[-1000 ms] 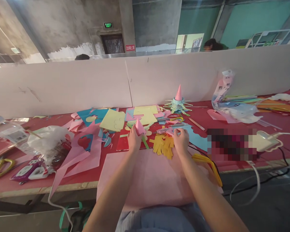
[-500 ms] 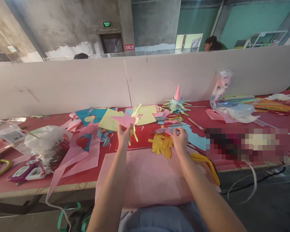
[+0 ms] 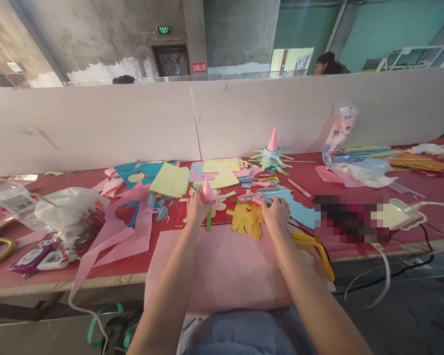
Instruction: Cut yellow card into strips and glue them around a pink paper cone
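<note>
A pink paper cone (image 3: 207,192) stands upright with its point up, pale yellow and green paper strips spreading from its base over the table. My left hand (image 3: 197,208) is closed around the cone's lower side. Farther right, my right hand (image 3: 277,215) curls over the back of what looks like a pink glue gun (image 3: 250,197), whose tip points left. Much of that tool is hidden by the fingers. Just below it lies a fringed piece of yellow-orange paper (image 3: 247,219). A similar pink cone on a pale blue fringed base (image 3: 272,154) stands behind.
Paper scraps (image 3: 170,180) and scissors (image 3: 266,178) lie beyond my hands. At the left are a plastic bag (image 3: 68,212) and a purple package (image 3: 31,256). Yellow strips (image 3: 316,246), a white plug (image 3: 399,214) and cords are at the right. A white partition (image 3: 140,128) borders the table's back.
My left hand has lowered the cone to the table and turned it from lying sideways to point up. My right hand has stayed near the pink tool, its fingers slightly shifted.
</note>
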### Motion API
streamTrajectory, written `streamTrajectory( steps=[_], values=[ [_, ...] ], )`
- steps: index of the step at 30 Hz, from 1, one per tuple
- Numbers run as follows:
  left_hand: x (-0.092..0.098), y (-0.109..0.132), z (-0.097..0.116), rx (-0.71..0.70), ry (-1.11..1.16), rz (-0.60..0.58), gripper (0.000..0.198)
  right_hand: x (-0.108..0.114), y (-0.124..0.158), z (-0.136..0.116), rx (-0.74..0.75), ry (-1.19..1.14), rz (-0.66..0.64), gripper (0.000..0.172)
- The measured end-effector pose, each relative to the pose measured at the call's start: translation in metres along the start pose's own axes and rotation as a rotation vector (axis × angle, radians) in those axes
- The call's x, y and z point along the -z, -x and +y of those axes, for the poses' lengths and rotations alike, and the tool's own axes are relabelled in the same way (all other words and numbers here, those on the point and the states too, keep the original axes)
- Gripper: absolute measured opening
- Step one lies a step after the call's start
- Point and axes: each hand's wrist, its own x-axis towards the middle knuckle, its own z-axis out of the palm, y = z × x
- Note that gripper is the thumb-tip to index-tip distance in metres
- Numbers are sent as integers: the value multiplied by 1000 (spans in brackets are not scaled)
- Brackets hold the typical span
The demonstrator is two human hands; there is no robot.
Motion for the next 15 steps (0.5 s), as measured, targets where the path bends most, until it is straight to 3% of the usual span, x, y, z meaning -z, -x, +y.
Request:
streamTrajectory(
  steps=[4, 11, 15],
  values=[
    [-3, 0, 2, 13, 21, -5, 77, 2, 3, -3, 45, 76, -48, 44],
    [3, -2, 0, -55, 146, 123, 70, -2, 3, -1, 140, 121, -72, 37],
    [5, -1, 1, -48, 222, 123, 70, -5, 1, 1, 151, 108, -105, 35]
  ],
)
